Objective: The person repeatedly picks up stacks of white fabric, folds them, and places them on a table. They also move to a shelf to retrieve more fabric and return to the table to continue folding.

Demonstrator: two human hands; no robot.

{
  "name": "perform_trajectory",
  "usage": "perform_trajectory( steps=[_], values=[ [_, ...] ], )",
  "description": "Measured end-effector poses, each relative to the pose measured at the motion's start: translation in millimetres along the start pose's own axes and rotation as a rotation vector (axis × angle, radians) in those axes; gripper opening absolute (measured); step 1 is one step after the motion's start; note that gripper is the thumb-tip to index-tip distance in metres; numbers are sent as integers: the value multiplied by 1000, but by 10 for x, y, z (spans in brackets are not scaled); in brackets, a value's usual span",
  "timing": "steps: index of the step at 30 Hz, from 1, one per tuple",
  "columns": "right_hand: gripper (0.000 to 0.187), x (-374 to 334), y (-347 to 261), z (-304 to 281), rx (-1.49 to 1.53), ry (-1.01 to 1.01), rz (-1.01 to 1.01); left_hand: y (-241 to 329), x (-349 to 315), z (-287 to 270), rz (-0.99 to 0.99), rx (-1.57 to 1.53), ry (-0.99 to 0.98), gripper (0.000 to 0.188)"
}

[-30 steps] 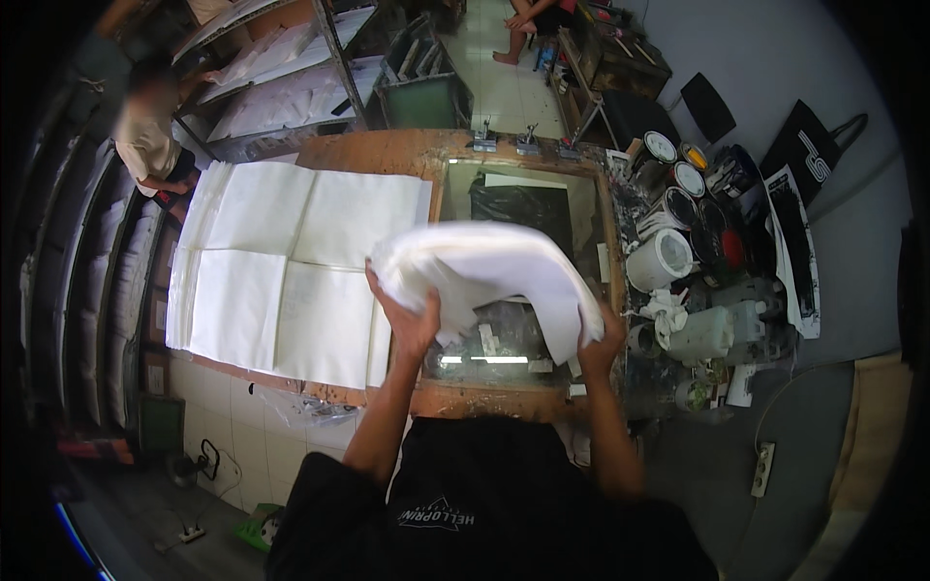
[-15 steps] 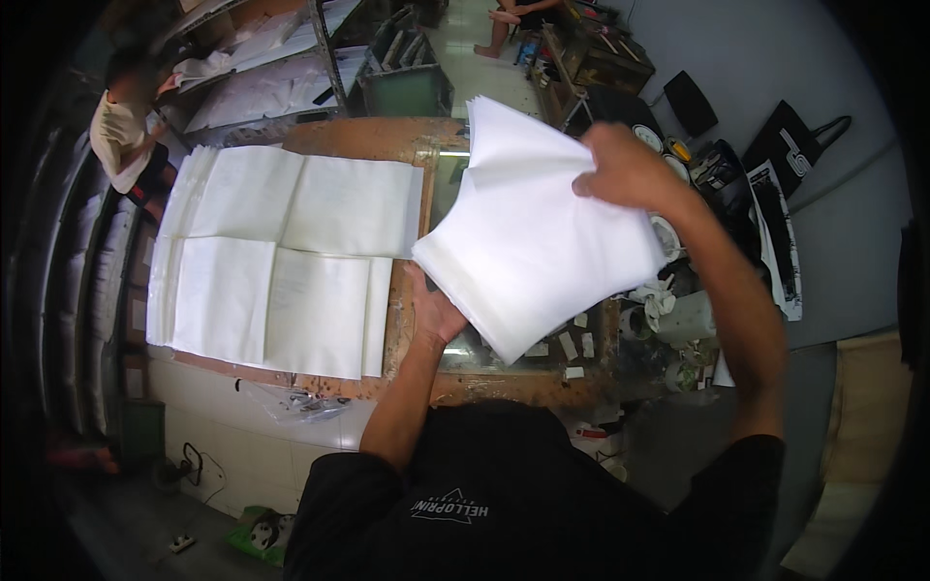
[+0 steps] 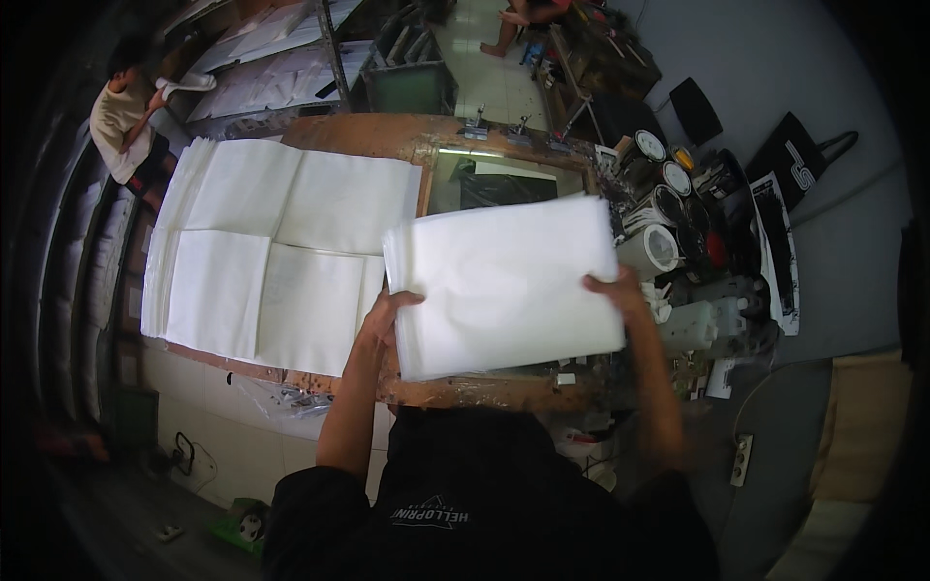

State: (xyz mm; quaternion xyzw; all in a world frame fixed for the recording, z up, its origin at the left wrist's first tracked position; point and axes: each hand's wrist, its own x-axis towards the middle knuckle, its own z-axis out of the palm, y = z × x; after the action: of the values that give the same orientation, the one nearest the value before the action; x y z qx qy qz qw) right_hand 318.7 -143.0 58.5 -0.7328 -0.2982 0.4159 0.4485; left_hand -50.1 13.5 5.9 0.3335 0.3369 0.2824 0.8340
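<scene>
Between my two hands is a stack of white sheets, held flat above the near part of the worktable. My left hand grips its left edge, thumb on top and fingers underneath. At the right edge my right hand pinches it in the same way. Whether the sheets are paper or thin fabric I cannot tell. Close by on the left, overlapping piles of similar white sheets cover that side of the table. Under and beyond the held stack lies a glass-topped frame set in the wooden tabletop.
Open tubs and jars crowd the table's right side, with translucent jugs nearer me. Small clamps stand at the far edge. A person stands by the shelving at far left; another person's leg shows at the back.
The stack has gone from tilted and folded over to flat and squared, lower and slightly left. My right hand came down to its right edge; my left hand shifted left.
</scene>
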Motion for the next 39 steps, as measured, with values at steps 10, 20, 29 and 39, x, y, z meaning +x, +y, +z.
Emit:
perform_trajectory(
  steps=[10, 20, 29, 39],
  values=[
    [36, 291, 1269, 868, -246, 530, -223, -529, 340, 86, 435, 949, 546, 81],
    [60, -187, 661, 715, 178, 315, -391, -358, -25, 339, 727, 950, 244, 103],
    [52, -199, 207, 538, 270, 482, -206, -241, 181, 333, 564, 498, 360, 65],
    [29, 13, 43, 138, -177, 154, -140, -44, 307, 234, 303, 486, 339, 55]
  ],
)
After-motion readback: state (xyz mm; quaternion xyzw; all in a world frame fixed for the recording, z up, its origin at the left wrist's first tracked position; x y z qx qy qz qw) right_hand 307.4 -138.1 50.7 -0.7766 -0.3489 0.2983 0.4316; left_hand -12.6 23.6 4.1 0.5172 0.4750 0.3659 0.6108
